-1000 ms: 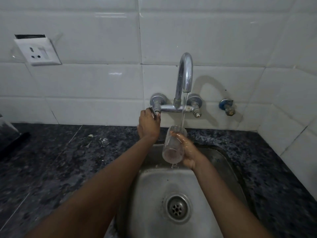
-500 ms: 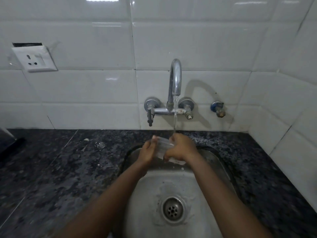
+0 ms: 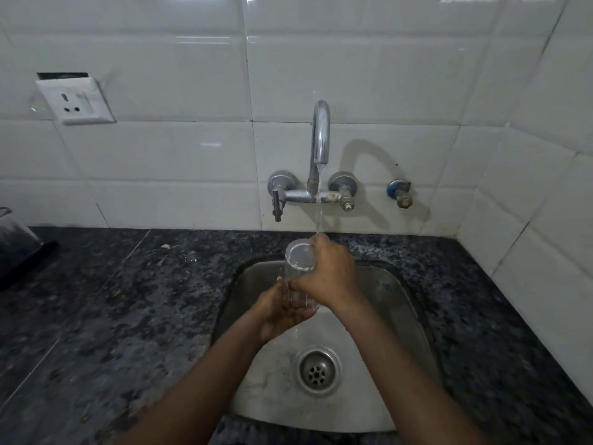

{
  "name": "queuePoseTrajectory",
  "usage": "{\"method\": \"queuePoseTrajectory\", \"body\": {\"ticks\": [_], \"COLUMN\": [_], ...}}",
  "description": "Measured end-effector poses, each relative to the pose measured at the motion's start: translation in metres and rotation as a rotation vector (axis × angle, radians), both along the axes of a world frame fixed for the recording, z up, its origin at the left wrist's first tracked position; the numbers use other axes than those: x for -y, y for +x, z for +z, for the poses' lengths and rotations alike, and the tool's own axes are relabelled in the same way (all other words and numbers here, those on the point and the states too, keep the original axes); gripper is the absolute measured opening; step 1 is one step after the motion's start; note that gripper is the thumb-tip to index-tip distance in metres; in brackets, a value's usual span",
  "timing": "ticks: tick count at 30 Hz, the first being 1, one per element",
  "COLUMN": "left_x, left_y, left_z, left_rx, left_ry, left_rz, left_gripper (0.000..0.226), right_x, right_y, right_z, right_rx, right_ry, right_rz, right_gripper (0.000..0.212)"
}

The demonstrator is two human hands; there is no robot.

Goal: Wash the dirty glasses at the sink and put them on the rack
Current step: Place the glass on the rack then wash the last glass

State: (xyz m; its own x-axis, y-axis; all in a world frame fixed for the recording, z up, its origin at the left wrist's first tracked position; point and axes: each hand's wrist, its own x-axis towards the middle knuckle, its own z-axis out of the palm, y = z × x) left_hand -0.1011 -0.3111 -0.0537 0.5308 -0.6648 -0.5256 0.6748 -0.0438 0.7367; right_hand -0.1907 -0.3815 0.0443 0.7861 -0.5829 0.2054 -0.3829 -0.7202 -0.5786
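Note:
A clear drinking glass [image 3: 299, 259] is held over the steel sink [image 3: 398, 303], tilted with one round end facing me. My right hand [image 3: 330, 277] grips its upper part from the right. My left hand [image 3: 277, 311] cups its lower end from below. Water runs from the chrome tap [image 3: 321, 133] in a thin stream onto my right hand's fingers at the glass. No rack is in view.
Dark speckled granite counter [image 3: 112, 316] surrounds the sink. The drain [image 3: 317, 372] lies near the sink's front. White tiled walls stand behind and to the right. A wall socket [image 3: 75, 102] is at upper left. A dark object [image 3: 19, 248] sits at the far left edge.
My left hand left the tap lever and came down to the glass. Both hands now hold the glass, which has turned from upright to tilted under the stream.

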Motion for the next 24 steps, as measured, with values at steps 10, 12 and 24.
{"method": "queuePoseTrajectory", "body": {"ticks": [10,12,24], "left_x": [-0.001,-0.004,-0.066], "left_y": [-0.018,-0.019,0.018], "left_z": [0.001,-0.001,0.004], "left_rx": [0.172,0.172,0.289], "left_ry": [0.210,0.213,0.245], "left_rz": [-0.079,-0.087,-0.030], "left_gripper": [0.030,0.030,0.033], "right_x": [0.010,0.009,-0.025], "right_y": [-0.014,-0.014,0.017], "right_z": [0.004,0.004,0.001], "right_rx": [0.016,0.012,0.060], "right_ry": [0.003,0.014,-0.021], "right_rz": [-0.006,0.005,0.115], "right_gripper": [0.064,0.061,0.058]}}
